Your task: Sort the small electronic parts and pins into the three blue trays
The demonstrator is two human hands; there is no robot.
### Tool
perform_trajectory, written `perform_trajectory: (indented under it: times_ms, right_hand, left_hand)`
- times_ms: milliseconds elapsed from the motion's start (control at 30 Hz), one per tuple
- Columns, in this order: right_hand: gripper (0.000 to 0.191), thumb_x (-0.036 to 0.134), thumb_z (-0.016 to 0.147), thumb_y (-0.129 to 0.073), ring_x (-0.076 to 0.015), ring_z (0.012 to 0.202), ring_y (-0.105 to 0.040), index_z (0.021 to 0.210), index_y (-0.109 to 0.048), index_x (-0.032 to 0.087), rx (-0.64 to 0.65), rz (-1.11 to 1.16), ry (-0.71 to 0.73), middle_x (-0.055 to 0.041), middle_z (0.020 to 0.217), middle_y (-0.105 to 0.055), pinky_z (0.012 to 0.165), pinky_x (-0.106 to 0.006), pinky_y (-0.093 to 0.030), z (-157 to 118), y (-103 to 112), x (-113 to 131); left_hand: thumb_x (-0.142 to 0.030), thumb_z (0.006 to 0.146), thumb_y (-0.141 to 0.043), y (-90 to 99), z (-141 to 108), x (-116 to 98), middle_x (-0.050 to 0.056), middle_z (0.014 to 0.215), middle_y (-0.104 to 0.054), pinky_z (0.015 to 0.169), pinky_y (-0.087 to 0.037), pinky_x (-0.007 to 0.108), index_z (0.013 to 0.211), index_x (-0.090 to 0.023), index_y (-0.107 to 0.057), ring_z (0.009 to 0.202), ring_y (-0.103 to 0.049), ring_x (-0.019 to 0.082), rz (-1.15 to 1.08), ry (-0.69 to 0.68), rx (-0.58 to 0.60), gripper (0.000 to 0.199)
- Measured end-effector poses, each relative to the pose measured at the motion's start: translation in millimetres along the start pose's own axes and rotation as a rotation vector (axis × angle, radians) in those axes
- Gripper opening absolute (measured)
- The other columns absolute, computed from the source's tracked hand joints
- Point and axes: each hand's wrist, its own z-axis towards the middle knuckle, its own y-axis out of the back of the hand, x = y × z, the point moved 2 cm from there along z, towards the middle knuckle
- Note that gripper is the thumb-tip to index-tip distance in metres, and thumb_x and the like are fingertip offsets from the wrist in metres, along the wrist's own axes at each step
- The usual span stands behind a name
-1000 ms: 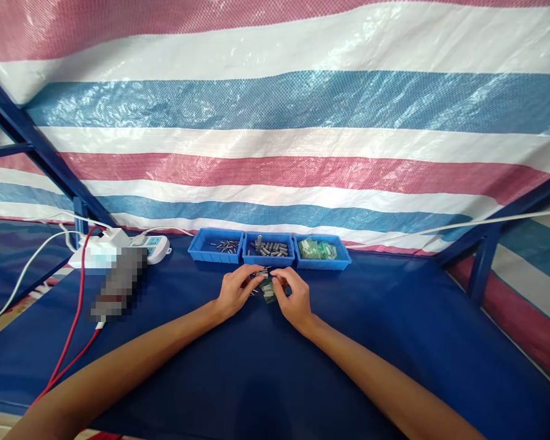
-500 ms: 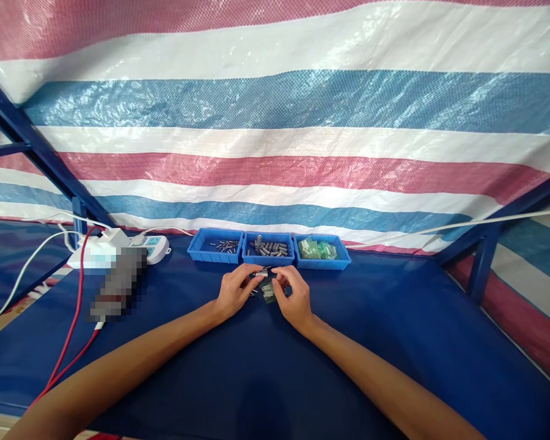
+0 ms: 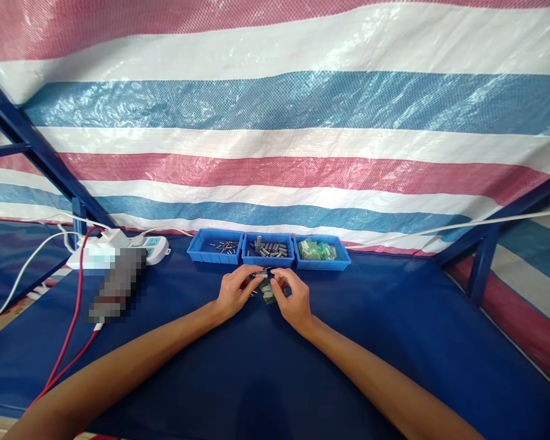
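My left hand point(image 3: 235, 292) pinches a small light metallic piece point(image 3: 260, 274) between thumb and fingertips, just in front of the middle bin. Facing it, my right hand point(image 3: 293, 296) has thumb and forefinger pressed together at the piece's right end; what they grip is too small to make out. Under and between my hands, a small greenish packet with pale pieces point(image 3: 267, 292) lies on the blue table point(image 3: 348, 342). A few thin pins point(image 3: 253, 293) lie beside my left fingertips.
Three blue bins stand in a row behind my hands: dark pins in the left one point(image 3: 211, 256), grey cylinders in the middle one point(image 3: 268, 261), green-wrapped pieces in the right one point(image 3: 325, 264). A power strip point(image 3: 158, 252) and red cable point(image 3: 76, 305) are at left.
My right fingertips have moved slightly left, closer to the piece in my left hand. My left hand has hardly moved.
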Motion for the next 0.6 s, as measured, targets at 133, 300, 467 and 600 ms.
perform_trajectory:
  times_ms: [133, 300, 467, 600]
  right_hand:
    - [0.016, 0.024, 0.089, -0.049, -0.0129, 0.060, -0.056, 0.101, -0.060, 0.020, -0.010, -0.012, -0.004, -0.0012, 0.073, -0.059, 0.058, -0.024, -0.049, 0.0, 0.2, -0.5]
    - [0.017, 0.025, 0.089, -0.050, -0.0135, 0.062, -0.060, 0.101, -0.061, 0.020, -0.036, -0.014, -0.004, -0.0028, 0.079, -0.065, 0.059, -0.025, -0.051, 0.0, 0.2, 0.1]
    - [0.016, 0.024, 0.089, -0.050, -0.0137, 0.063, -0.061, 0.101, -0.061, 0.021, -0.033, -0.010, -0.005, -0.0037, 0.082, -0.065, 0.059, -0.025, -0.051, 0.0, 0.1, 1.0]
    - [0.016, 0.022, 0.089, -0.049, -0.0125, 0.060, -0.059, 0.101, -0.060, 0.020, -0.026, 0.005, -0.011, -0.0030, 0.081, -0.064, 0.057, -0.025, -0.050, -0.2, 0.2, 0.8]
  left_hand:
    - [-0.034, 0.091, -0.050, 0.2, 0.1, -0.2, 0.003, 0.083, -0.066, 0.053, -0.045, 0.017, 0.101, -0.018, -0.062, 0.052, -0.053, 0.006, 0.014, 0.003, 0.002, 0.022]
    - [-0.035, 0.091, -0.050, -0.3, -0.1, 0.1, 0.003, 0.081, -0.066, 0.053, -0.045, 0.017, 0.101, -0.018, -0.062, 0.052, -0.053, 0.006, 0.011, 0.014, -0.001, 0.023]
    - [-0.034, 0.090, -0.052, 0.0, 0.0, -0.1, 0.002, 0.082, -0.066, 0.052, -0.045, 0.017, 0.101, -0.018, -0.061, 0.052, -0.052, 0.006, 0.015, -0.002, -0.005, 0.021]
    - [-0.033, 0.091, -0.052, 0.6, 0.0, -0.4, 0.002, 0.083, -0.066, 0.052, -0.044, 0.017, 0.101, -0.018, -0.061, 0.052, -0.052, 0.006, 0.007, 0.005, -0.002, 0.021]
